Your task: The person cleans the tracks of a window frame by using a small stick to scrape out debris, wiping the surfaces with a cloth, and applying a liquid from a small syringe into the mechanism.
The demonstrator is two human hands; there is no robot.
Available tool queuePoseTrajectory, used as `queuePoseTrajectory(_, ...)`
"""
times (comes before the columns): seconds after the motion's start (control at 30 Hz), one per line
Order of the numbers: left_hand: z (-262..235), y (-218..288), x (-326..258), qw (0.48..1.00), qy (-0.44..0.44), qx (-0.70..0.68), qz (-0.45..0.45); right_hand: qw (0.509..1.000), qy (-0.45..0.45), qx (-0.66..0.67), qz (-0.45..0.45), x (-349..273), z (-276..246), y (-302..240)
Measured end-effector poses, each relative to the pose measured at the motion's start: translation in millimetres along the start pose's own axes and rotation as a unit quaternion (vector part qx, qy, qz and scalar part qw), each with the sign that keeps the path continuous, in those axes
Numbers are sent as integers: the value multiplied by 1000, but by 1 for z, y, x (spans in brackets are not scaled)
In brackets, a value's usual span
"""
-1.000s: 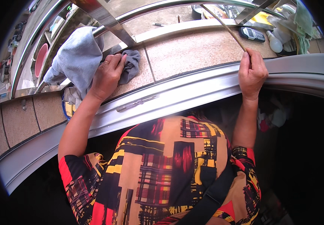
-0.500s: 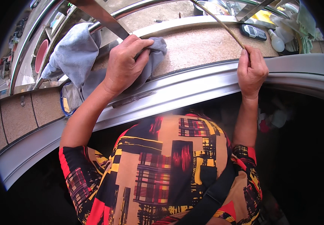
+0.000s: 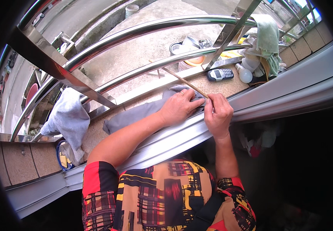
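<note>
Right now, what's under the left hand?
The left hand presses a grey cloth spread on the ledge, beside the right hand holding a thin stick. The ledge under the cloth is covered.

The left hand (image 3: pixel 180 107) presses a grey cloth (image 3: pixel 135 115) flat on the window ledge (image 3: pixel 97 133). The right hand (image 3: pixel 217 115) pinches a thin stick (image 3: pixel 184 81) (it touches the cloth) at the ledge's front edge.
</note>
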State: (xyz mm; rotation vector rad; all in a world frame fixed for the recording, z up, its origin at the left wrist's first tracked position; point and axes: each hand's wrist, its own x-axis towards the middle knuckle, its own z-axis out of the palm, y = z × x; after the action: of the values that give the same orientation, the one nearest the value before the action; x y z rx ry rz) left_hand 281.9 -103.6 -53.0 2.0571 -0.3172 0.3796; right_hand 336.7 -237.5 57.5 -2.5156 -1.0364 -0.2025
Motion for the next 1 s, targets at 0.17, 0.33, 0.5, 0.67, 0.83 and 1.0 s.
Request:
queuePoseTrajectory(0.17, -36, -17, -43, 996, -74, 40, 13, 998, -42, 54, -8, 5, 1, 17)
queuePoseTrajectory(0.33, -95, -29, -101, 993, -83, 74, -28, 989, -68, 129, -17, 17, -1, 30)
queuePoseTrajectory(0.5, -151, -31, -162, 981, -73, 145, -105, 984, -118, 29, -128, 34, 0, 46)
queuePoseTrajectory(0.67, -176, -38, -195, 968, -54, 182, -165, 956, -131, -236, -114, 46, 10, 73)
queuePoseTrajectory(0.83, -180, -32, -190, 964, -20, 191, -185, 945, -71, -297, -114, 56, 18, 63)
queuePoseTrajectory(1.0, -148, -47, -127, 954, 49, 234, -180, 973, -34, -134, -186, 57, 34, 15)
